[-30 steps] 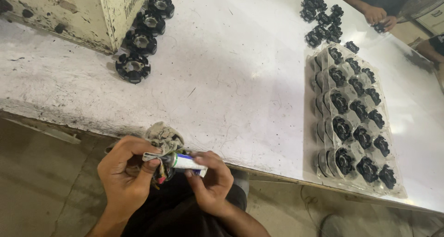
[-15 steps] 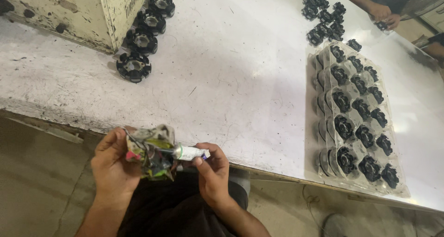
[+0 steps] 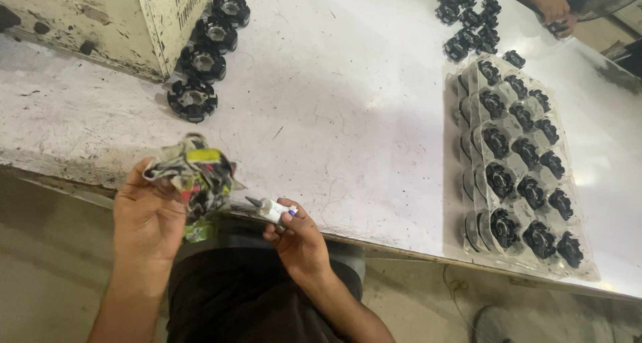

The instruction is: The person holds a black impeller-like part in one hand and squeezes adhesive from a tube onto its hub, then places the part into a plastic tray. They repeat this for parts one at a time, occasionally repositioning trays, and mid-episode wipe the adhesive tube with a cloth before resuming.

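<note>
The left hand (image 3: 148,217) is closed around a crumpled rag (image 3: 194,176), patterned in black, white, yellow and pink, held up just in front of the table edge. The right hand (image 3: 299,236) sits a little apart from it, its fingers pinched on a small white tube (image 3: 269,209) with a dark pointed nozzle aimed at the rag; the nozzle tip is near the cloth, and whether it touches cannot be told. A blue mark shows at the tube's rear end, under the thumb.

Both hands hover over the person's lap, below the near rim of the white, scuffed table (image 3: 348,116).

At the far left stands a cream metal box (image 3: 100,22), chipped and stained, with a small block of dark print near its top corner. Beside it lie four black toothed rings (image 3: 204,59) in a curved row, each with a pale centre.

On the right lies a clear plastic tray (image 3: 518,166), long and moulded into pockets, holding about fifteen black knobs (image 3: 531,190) in rows. Past its far end is a loose cluster of about a dozen more black parts (image 3: 468,22). Another person's hand (image 3: 552,9) rests at the top right corner
</note>
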